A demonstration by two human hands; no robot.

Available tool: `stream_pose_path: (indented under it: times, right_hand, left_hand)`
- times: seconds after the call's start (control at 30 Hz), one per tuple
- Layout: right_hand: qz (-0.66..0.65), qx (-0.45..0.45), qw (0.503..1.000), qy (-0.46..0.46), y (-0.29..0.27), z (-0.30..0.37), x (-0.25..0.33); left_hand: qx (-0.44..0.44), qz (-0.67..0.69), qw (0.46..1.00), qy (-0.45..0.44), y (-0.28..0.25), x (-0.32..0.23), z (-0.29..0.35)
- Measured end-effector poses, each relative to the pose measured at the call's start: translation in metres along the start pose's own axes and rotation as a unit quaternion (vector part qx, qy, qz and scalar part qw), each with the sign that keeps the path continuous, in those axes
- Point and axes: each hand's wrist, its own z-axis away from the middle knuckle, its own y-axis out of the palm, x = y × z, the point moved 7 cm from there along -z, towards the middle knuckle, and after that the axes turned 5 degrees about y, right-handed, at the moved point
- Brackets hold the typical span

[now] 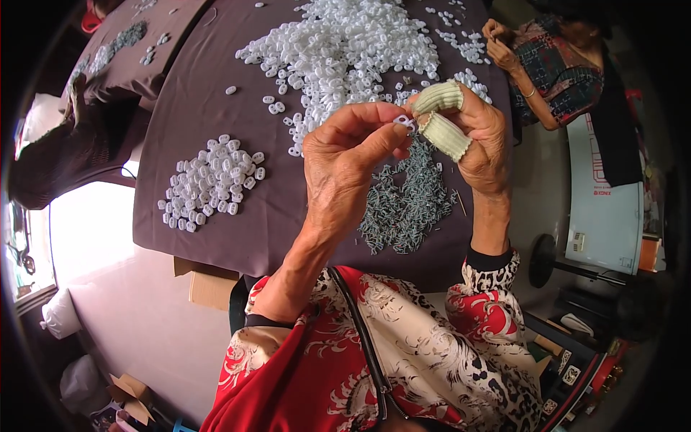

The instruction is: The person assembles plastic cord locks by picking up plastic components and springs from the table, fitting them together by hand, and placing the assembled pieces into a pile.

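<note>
Both hands meet above the surface [216, 237] — left hand [345, 162] and right hand [471, 137], its fingers in knit sleeves [443, 133], pinch one small white clip [404, 122] between them, likely for steadiness, over grey pins [407, 205].

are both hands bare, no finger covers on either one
No, the right hand wears ribbed pale green finger sleeves on two fingers, while the left hand is bare.
</note>
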Motion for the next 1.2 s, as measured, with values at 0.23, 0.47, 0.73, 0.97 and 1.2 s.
stream_pose_path:
  times: [0.23,0.47,0.73,0.97,1.2]
  right_hand:
    - [0.027,0.026,0.999,0.020,0.000,0.000,0.003]
    - [0.045,0.043,0.998,-0.004,0.006,0.000,0.004]
    - [0.037,0.062,0.997,0.017,0.025,-0.015,-0.002]
    - [-0.039,0.076,0.996,0.002,0.028,-0.020,-0.005]
    - [-0.063,0.045,0.996,0.052,0.025,-0.018,-0.016]
  left_hand:
    - [0.003,0.005,1.000,0.005,0.001,-0.002,0.001]
    - [-0.021,-0.005,1.000,0.019,-0.003,-0.003,0.005]
    - [-0.061,-0.032,0.995,0.068,-0.021,-0.009,0.004]
    - [-0.037,-0.017,0.996,0.077,-0.027,-0.012,-0.007]
    - [-0.062,0.006,0.996,0.057,-0.029,-0.008,-0.006]
